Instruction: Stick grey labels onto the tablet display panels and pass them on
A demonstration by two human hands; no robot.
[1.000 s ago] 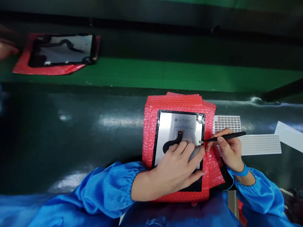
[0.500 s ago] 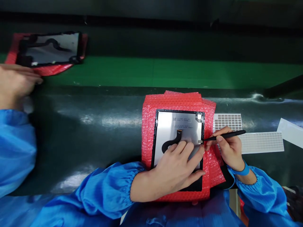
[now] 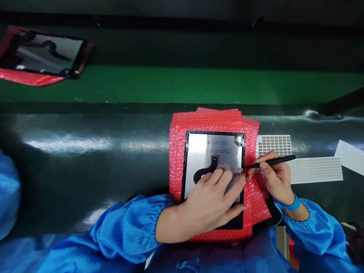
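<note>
My left hand (image 3: pixel 209 203) lies across the silver back of a tablet screen panel (image 3: pixel 196 146), fingers spread and the index fingertip near its right edge. A black ribbon cable (image 3: pixel 214 163) curls out beside those fingers. In my right hand (image 3: pixel 274 176) slim black tweezers (image 3: pixel 274 162) are pinched, their tip at the panel's right edge. That tip is close to a small pale tab (image 3: pixel 240 170); whether it grips the tab I cannot tell. Beneath the panel is a stack of red bubble wrap (image 3: pixel 178 151).
To the right lie a sticker sheet with a grid (image 3: pixel 274 145), a second gridded sheet (image 3: pixel 318 170) and a white paper (image 3: pixel 352 157). Another panel (image 3: pixel 54 53) rests on red wrap past the green strip (image 3: pixel 199 85) at upper left. A co-worker's blue sleeve (image 3: pixel 8 195) shows at left.
At upper left the other panel has shifted left and turned slightly. The co-worker's hand has gone out of view, with the sleeve drawn left. My own hands and the tweezers have barely moved.
</note>
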